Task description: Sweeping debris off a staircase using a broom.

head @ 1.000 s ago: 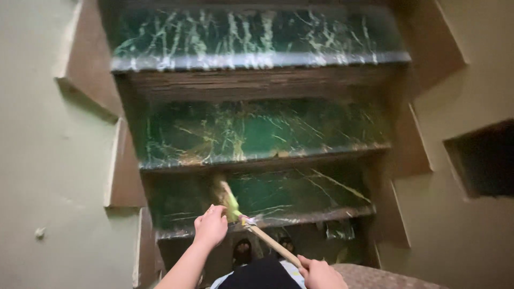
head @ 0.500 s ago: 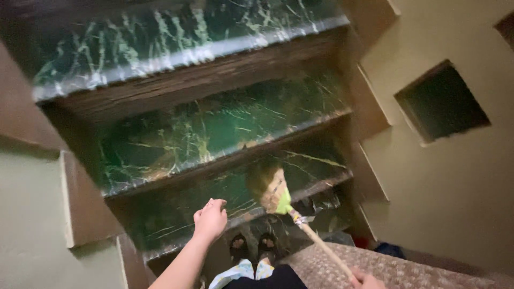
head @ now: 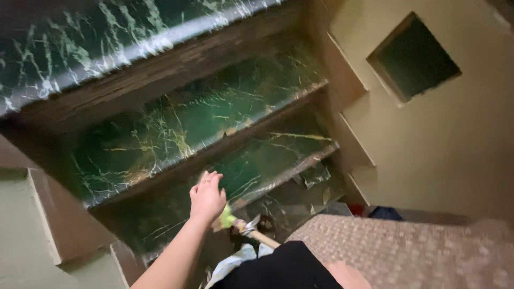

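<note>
My left hand (head: 206, 197) hovers over the lowest green marble step (head: 257, 176), fingers loosely apart and holding nothing. Just behind and below it is a broom (head: 229, 219) with a green binding; its bristle head is mostly hidden by that hand. The wooden handle (head: 263, 238) runs down to the right and slips behind my dark clothing (head: 278, 270). My right hand (head: 345, 275) shows as a blurred patch at the bottom edge, at the handle's end, where its grip is partly hidden.
Green veined marble steps (head: 176, 123) with dark wooden risers climb toward the top left. A beige wall on the right has a dark square recess (head: 412, 56). A patterned brown mat (head: 407, 246) covers the landing, with a blue item (head: 385, 213) at its far edge.
The view swung left and tilted. The broom head swept from the right side of the lowest step back toward my left hand, and the left hand's fingers spread.
</note>
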